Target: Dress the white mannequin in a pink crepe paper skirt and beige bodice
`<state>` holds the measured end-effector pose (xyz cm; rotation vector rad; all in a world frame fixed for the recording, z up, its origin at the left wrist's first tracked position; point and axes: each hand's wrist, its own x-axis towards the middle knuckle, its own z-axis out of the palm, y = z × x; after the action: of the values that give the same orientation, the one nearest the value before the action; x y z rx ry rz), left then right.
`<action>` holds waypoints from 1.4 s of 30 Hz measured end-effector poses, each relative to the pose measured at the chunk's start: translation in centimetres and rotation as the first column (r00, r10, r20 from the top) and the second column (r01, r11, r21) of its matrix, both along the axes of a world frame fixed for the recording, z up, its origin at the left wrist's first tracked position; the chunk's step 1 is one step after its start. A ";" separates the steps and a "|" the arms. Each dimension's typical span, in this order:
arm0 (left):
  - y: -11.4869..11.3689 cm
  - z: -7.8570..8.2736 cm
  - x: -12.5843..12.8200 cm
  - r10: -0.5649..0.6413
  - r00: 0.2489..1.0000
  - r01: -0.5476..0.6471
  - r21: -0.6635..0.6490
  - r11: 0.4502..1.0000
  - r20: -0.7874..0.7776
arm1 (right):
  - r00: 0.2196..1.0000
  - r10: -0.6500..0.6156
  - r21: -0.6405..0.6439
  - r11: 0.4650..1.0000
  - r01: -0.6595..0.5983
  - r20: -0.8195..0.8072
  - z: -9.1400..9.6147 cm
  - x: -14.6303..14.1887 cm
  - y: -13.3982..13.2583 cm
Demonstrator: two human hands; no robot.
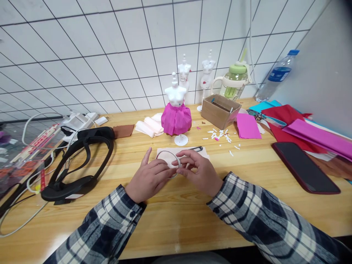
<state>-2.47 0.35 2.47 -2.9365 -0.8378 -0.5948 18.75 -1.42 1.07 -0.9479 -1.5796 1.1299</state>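
Both hands meet over a roll of clear tape (pixel 168 161) in the middle of the wooden table (pixel 176 220). My left hand (pixel 148 179) grips the roll's near side, thumb raised. My right hand (pixel 199 172) pinches at the roll's right edge with fingers pressed together. Under the roll lies a pale pink sheet (pixel 165 151) with black scissors (pixel 195 149) on it. Just beyond stands a small white mannequin (pixel 175 96) wearing a pink paper skirt (pixel 176 119).
A black headset (pixel 79 161) with cables lies at the left. A dark phone (pixel 304 167) lies at the right, near pink, red and blue paper sheets (pixel 302 128). Behind are a cardboard box (pixel 220 110), two bare mannequins (pixel 207 73), a green cup (pixel 235 79) and a water bottle (pixel 276 75).
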 end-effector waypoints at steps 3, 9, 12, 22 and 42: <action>-0.3 -0.1 0.3 0.010 0.999 -0.008 -0.081 0.997 0.032 | 1.000 -0.002 -0.002 1.000 0.002 -0.006 -0.1 -0.2 0.0; -0.4 -0.3 0.4 0.027 1.000 -0.027 -0.061 0.998 -0.003 | 0.996 -0.009 0.014 1.000 0.008 0.084 -0.4 -0.2 -0.2; -0.4 -0.3 0.3 0.058 0.998 -0.057 -0.073 0.996 0.012 | 0.998 0.005 0.029 1.000 -0.007 0.065 -0.5 -0.2 -0.1; -0.3 -0.3 0.1 0.018 1.000 -0.016 -0.092 0.996 0.024 | 0.998 -0.016 0.028 1.000 0.014 0.068 -0.4 -0.4 -0.3; -0.4 -0.2 0.3 0.026 0.999 -0.017 -0.188 0.982 0.046 | 0.977 -0.170 0.117 0.981 0.155 0.128 -0.7 0.2 0.5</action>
<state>-2.21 -0.10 2.31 -3.0875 -0.9808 -0.6208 18.99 -0.90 0.33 -1.0815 -1.6226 0.8744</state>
